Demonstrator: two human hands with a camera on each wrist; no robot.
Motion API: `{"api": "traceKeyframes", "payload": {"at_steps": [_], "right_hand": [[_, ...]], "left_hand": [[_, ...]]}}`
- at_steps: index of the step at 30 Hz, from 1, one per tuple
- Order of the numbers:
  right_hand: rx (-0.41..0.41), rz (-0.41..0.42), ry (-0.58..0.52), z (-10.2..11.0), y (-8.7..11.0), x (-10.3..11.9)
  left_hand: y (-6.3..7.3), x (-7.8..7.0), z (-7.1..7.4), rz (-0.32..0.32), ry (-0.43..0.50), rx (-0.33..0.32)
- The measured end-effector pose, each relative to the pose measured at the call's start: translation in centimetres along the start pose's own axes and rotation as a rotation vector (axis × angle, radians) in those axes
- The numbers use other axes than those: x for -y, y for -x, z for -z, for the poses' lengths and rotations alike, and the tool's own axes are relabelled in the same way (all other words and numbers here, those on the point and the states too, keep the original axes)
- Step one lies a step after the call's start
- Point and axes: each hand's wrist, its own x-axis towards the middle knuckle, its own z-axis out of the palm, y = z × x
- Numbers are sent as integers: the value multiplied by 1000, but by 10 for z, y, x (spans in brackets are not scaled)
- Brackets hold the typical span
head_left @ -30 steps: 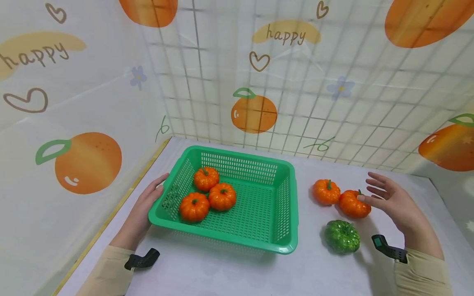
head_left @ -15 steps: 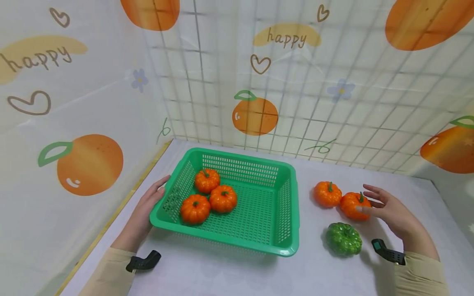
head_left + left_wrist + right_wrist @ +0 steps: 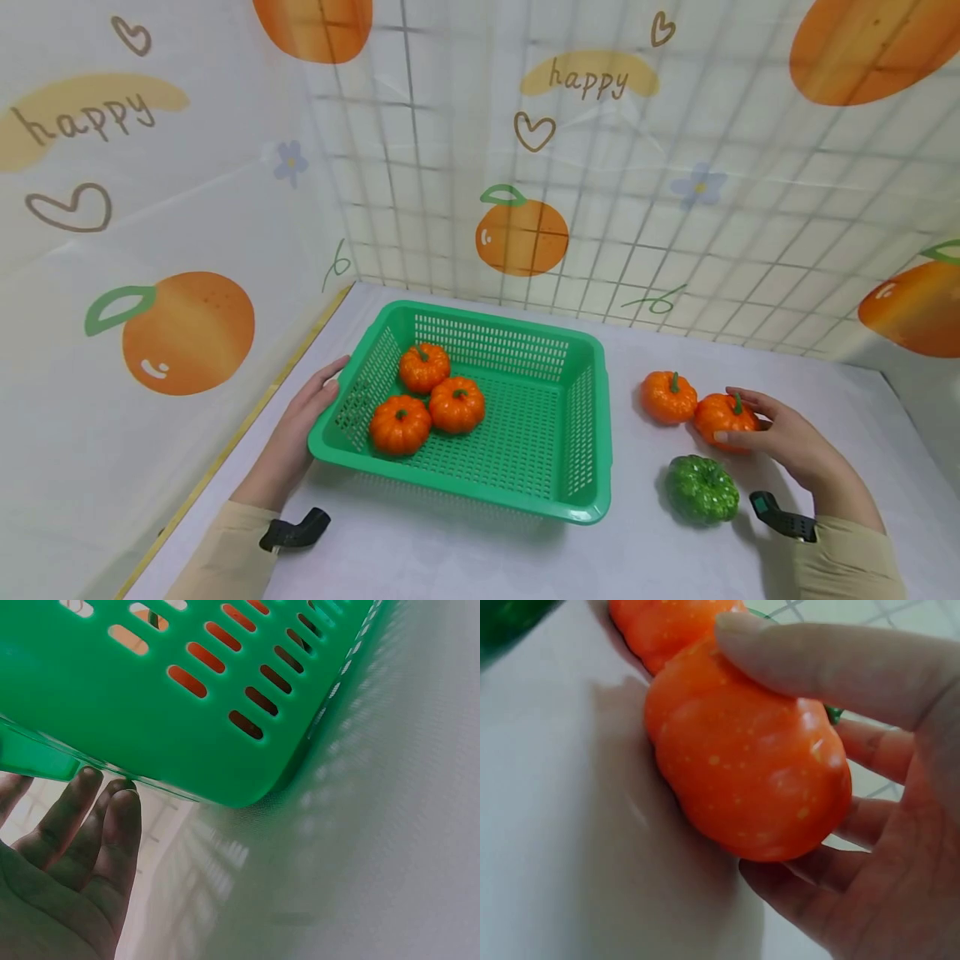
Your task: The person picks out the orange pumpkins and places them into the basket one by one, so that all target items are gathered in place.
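Right of the green basket [image 3: 457, 485], the nearer right hand [image 3: 793, 443] curls round the outer orange pumpkin [image 3: 717, 414], while the left hand [image 3: 295, 427], held loosely, touches the basket's left side.

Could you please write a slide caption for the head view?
The left hand touches a green basket bearing three orange pumpkins; the right hand grips another pumpkin near a green vegetable.

Left hand [image 3: 297, 423] angled forward, fingers [image 3: 120, 832] nearly straight — right hand [image 3: 798, 446] curved, thumb [image 3: 832, 664] (itself extended) opposite its fingers.
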Motion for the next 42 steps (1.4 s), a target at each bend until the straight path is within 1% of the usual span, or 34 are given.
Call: {"api": "traceKeyframes", "payload": {"at_steps": [5,12,17,20,22,27,34,42], "right_hand": [[-13,23,14,2,3,3],[-53,32,26,9,8,9],[-104,59,43,13,11,16],[-133,92,58,17,14,25],[-152,117,70,19,16,31],[-167,173,76,25,20,53],[-149,216,80,27,20,91],[-121,247,89,20,16,129]], "left_hand": [[0,0,0,-2,2,3],[0,-1,-1,-2,-1,5],[0,-2,-1,5,7,12],[0,-2,-1,7,10,15],[0,-2,-1,5,7,16],[0,-3,0,7,6,14],[0,-1,1,8,0,9],[0,1,1,4,-15,2]]}}
